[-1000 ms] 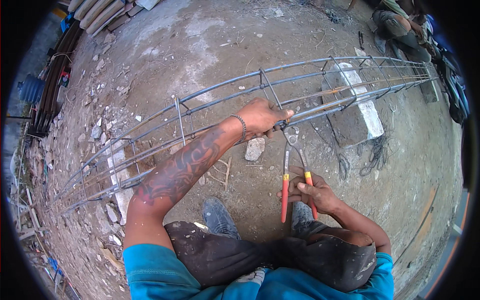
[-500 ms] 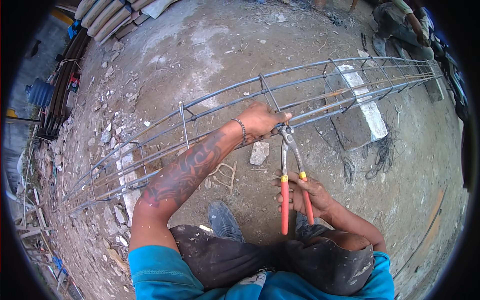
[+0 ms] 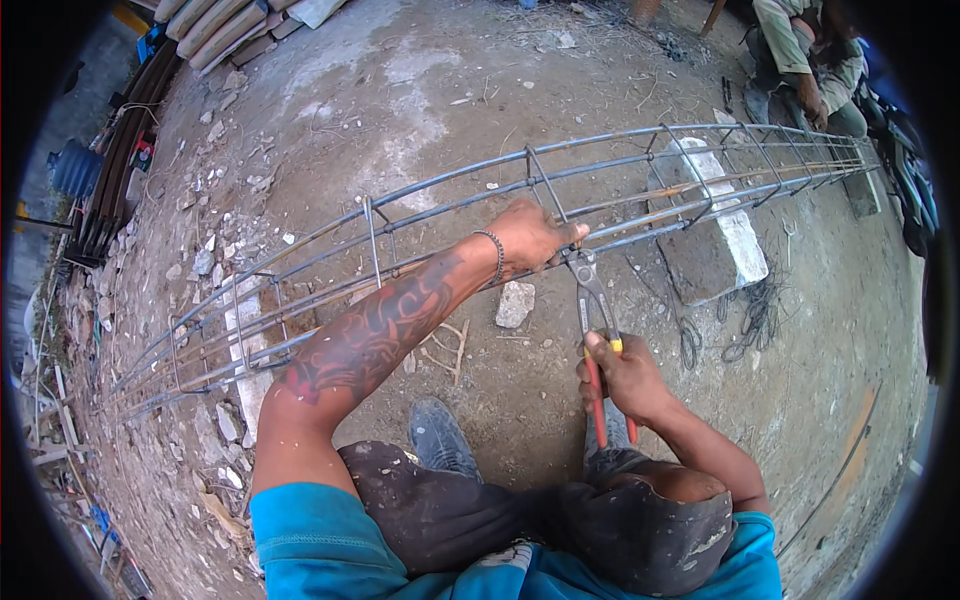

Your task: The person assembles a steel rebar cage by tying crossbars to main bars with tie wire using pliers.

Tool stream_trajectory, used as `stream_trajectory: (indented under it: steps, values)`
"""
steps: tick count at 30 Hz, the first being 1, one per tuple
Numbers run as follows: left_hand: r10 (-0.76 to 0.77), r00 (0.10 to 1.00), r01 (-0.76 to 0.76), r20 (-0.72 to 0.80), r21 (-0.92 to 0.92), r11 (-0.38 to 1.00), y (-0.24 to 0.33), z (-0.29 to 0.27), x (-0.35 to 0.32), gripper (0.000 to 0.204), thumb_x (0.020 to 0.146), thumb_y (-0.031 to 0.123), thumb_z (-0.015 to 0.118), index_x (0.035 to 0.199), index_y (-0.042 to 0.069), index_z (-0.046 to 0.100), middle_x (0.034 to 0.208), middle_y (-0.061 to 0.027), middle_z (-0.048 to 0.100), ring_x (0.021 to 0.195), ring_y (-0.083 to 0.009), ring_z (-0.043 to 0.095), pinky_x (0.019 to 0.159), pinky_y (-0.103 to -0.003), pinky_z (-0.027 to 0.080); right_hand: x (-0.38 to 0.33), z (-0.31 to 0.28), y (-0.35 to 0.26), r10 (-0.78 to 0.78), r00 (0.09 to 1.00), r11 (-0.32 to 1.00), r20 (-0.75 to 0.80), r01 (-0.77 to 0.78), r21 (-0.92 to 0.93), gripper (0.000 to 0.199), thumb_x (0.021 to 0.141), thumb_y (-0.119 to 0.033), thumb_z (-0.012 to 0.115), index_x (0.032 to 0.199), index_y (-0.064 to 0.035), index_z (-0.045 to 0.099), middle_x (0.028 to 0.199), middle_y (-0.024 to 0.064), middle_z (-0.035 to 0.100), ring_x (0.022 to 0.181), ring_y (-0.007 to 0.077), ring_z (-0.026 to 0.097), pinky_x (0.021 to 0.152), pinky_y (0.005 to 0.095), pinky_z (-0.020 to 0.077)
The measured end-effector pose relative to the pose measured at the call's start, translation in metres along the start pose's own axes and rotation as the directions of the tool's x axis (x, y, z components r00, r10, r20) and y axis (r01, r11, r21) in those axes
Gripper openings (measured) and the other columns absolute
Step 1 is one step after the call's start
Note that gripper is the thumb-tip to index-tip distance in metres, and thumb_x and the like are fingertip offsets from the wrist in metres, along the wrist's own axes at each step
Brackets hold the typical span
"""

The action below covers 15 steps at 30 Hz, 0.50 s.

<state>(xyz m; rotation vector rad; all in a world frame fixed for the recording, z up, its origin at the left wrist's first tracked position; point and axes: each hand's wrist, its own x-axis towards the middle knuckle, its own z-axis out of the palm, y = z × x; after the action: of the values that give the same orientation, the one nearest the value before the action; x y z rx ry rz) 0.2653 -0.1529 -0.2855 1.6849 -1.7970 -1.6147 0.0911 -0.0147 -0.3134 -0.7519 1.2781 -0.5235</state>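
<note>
A long rebar cage of dark bars and square stirrups stretches across the view, bent by the lens. My left hand is closed around its lower bars near the middle, beside a stirrup; the fingertips are partly hidden behind the bars. Below it, my right hand grips the red-handled end-cutting pincers, which have yellow bands. The handles are close together in that hand. The pincers' head meets the bar just beside my left thumb; whether the jaws have wire between them is too small to tell.
Concrete blocks support the cage at the right and left. Loose tie wire lies by the right block, and a stone sits below my left hand. Another person crouches at the far right. Stacked sacks stand far left.
My right hand has moved up and closed around the pincers' handles, which have come together. My left hand stays on the cage. The other person has shifted posture.
</note>
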Motion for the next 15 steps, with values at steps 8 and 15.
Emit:
stream_trajectory:
  steps: [8,15]
  values:
    - [0.028,1.000,-0.027,-0.010,0.043,0.999,-0.017,0.005,0.015,0.057,0.081,0.051,0.064,0.055,0.001,0.055,0.047,-0.0038,0.044,0.039,-0.0130,0.042,0.035,-0.032,0.033,-0.011,-0.032,-0.032,-0.456,0.889,0.072,-0.033,-0.001,-0.997,0.019,0.088,-0.012,0.048,0.096,0.0049,0.047,0.071,0.0252,0.060,0.065,0.0370,0.064,0.054,0.0399,0.0515]
    - [0.063,0.997,-0.059,-0.034,0.098,0.993,-0.012,0.002,0.011,0.059,0.082,0.053,0.062,0.051,0.004,0.052,0.045,-0.0038,0.044,0.036,-0.0140,0.041,0.032,-0.032,0.030,-0.025,-0.036,-0.083,-0.385,0.920,-0.587,0.074,-0.182,-0.789,0.015,0.084,-0.006,0.046,0.098,0.0008,0.049,0.082,0.0195,0.062,0.076,0.0314,0.066,0.061,0.0365,0.0547]
